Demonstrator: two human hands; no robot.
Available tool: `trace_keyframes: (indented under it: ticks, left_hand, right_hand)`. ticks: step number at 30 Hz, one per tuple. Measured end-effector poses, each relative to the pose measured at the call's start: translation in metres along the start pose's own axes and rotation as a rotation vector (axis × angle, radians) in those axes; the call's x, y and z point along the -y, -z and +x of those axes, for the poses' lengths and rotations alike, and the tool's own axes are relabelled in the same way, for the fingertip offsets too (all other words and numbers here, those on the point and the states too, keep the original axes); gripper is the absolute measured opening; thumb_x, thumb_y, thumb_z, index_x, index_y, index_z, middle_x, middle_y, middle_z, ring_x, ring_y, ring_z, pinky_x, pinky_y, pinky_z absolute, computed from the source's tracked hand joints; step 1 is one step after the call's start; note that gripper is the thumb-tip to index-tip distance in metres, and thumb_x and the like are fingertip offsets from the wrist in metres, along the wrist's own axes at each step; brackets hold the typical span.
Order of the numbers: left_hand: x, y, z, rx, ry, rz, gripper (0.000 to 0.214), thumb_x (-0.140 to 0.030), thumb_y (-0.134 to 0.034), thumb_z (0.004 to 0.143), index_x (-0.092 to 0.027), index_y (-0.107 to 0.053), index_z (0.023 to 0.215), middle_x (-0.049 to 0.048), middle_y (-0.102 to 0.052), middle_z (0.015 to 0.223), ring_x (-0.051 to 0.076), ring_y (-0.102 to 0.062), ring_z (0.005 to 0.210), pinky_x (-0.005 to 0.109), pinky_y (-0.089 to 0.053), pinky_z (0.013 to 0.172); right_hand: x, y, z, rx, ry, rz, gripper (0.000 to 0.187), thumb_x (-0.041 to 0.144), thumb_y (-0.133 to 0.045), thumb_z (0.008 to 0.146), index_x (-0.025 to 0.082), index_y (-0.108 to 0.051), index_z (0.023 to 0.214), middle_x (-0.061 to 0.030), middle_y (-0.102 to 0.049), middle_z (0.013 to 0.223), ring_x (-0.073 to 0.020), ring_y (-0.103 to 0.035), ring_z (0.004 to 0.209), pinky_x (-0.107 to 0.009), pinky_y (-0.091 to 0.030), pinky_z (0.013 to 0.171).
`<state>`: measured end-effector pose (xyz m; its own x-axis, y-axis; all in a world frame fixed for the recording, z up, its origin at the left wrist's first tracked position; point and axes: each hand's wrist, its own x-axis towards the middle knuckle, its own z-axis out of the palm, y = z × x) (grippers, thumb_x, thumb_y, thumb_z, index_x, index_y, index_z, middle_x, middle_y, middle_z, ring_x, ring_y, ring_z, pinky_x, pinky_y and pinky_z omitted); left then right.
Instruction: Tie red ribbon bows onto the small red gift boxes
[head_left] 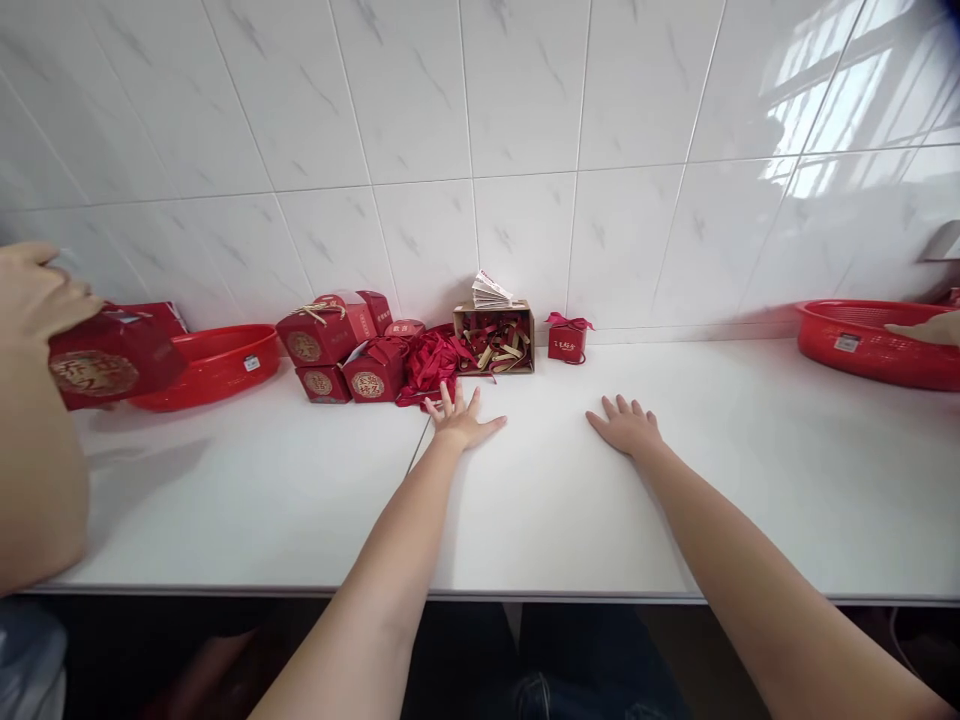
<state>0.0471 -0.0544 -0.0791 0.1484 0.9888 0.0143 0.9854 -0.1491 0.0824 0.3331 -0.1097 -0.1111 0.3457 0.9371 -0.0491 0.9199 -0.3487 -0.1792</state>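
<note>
My left hand (461,418) lies flat on the white table (300,500), fingers spread, holding nothing, its fingertips close to a heap of red ribbon (431,362). My right hand (626,425) also rests palm down with fingers apart, empty, on bare tabletop. Behind the ribbon stand several red gift boxes (326,335) with gold emblems. A small open cardboard box (495,340) holds red and gold strips, with folded paper on top. A small red box with a bow (568,342) stands to its right against the wall.
Another person's hand (37,295) at the far left holds a red gift box (105,360) over a red plastic basket (217,365). A second red basket (862,345) sits at the far right, another person's hand (930,328) at it. White tiled wall behind.
</note>
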Motion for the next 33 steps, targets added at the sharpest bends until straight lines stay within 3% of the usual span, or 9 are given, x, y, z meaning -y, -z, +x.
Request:
trace_keyframes:
  ticks: [6,20,23,27,33]
  left_hand:
    - [0.003,-0.006,-0.014,-0.04,0.011,0.002,0.109,-0.09,-0.029,0.065,-0.03,-0.006,0.153,0.0013,0.02,0.158,0.035,0.033,0.138,0.066,0.019,0.106]
    - [0.002,-0.006,-0.011,-0.03,0.023,0.007,0.109,-0.09,-0.029,0.065,-0.029,-0.007,0.153,0.0014,0.019,0.158,0.036,0.031,0.139,0.068,0.016,0.106]
    - [0.003,-0.005,-0.009,0.02,0.047,-0.019,0.109,-0.09,-0.029,0.064,-0.03,-0.012,0.153,0.0039,0.014,0.16,0.04,0.022,0.142,0.07,0.01,0.107]
    - [0.005,-0.004,-0.002,0.068,0.067,-0.071,0.105,-0.089,-0.027,0.066,-0.028,-0.019,0.152,0.0105,-0.005,0.161,0.044,0.0,0.145,0.071,-0.003,0.107]
    - [0.009,-0.003,0.021,0.044,0.074,-0.077,0.101,-0.087,-0.027,0.069,-0.027,-0.024,0.151,0.0097,-0.008,0.161,0.043,-0.002,0.145,0.069,-0.003,0.109]
  right_hand:
    - [0.0,-0.001,-0.002,-0.007,0.011,-0.019,0.076,0.064,-0.015,0.09,0.022,-0.021,0.152,-0.0071,-0.015,0.16,-0.0329,-0.013,0.146,-0.052,-0.015,0.114]
    - [-0.001,-0.003,0.001,-0.009,0.007,-0.015,0.076,0.065,-0.016,0.089,0.022,-0.021,0.152,-0.0066,-0.016,0.16,-0.0329,-0.014,0.145,-0.052,-0.015,0.115]
    - [0.001,-0.002,0.001,-0.012,0.006,-0.019,0.076,0.065,-0.017,0.089,0.023,-0.022,0.152,-0.0063,-0.016,0.16,-0.0332,-0.014,0.145,-0.053,-0.015,0.114]
    - [0.004,-0.001,0.003,-0.007,-0.013,-0.024,0.076,0.066,-0.018,0.089,0.024,-0.023,0.152,-0.0064,-0.017,0.16,-0.0337,-0.014,0.145,-0.054,-0.016,0.114]
    - [0.008,-0.002,0.019,-0.009,-0.036,-0.006,0.08,0.072,-0.018,0.086,0.026,-0.022,0.152,-0.0076,-0.014,0.16,-0.0364,-0.011,0.145,-0.06,-0.013,0.112]
